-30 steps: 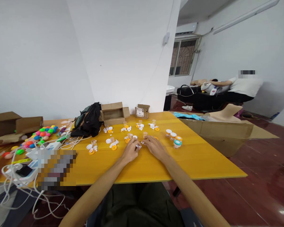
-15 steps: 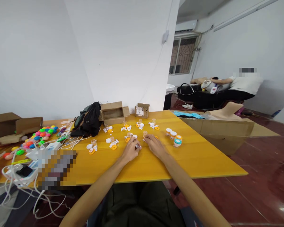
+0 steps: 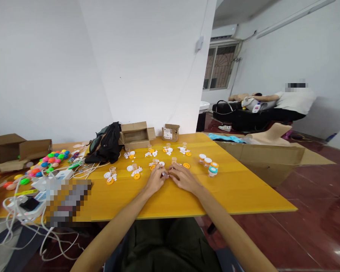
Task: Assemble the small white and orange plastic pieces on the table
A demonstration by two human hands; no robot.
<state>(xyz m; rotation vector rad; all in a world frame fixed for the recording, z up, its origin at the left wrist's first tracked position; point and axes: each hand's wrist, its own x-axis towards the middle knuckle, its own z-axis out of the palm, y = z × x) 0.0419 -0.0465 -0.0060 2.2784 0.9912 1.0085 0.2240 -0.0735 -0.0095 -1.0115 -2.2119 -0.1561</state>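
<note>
Above the middle of the yellow table, my left hand (image 3: 156,179) is closed round a small clear-and-white piece (image 3: 165,174), too small to name exactly. My right hand (image 3: 184,177) meets it from the right, fingertips pinched against or close to that piece; what they hold is hidden. Just beyond the hands stands a small clear cup (image 3: 174,160). An orange ring-shaped lid (image 3: 186,166) lies past the right hand, and a white disc (image 3: 161,164) lies behind the left. Groups of clear cups, lids and small white dotted pieces (image 3: 137,170) spread to the left and back.
Several lidded jars (image 3: 212,172) stand at the right. Cardboard boxes (image 3: 136,144) and a black backpack (image 3: 106,145) line the back. Coloured balls (image 3: 51,160), white cables (image 3: 10,211) and a power strip are at the left. Another person (image 3: 293,100) sits in the background.
My right hand has moved slightly left from beside the clear cup, bringing its fingertips to the piece in my left hand. The orange lid behind it now shows more fully.
</note>
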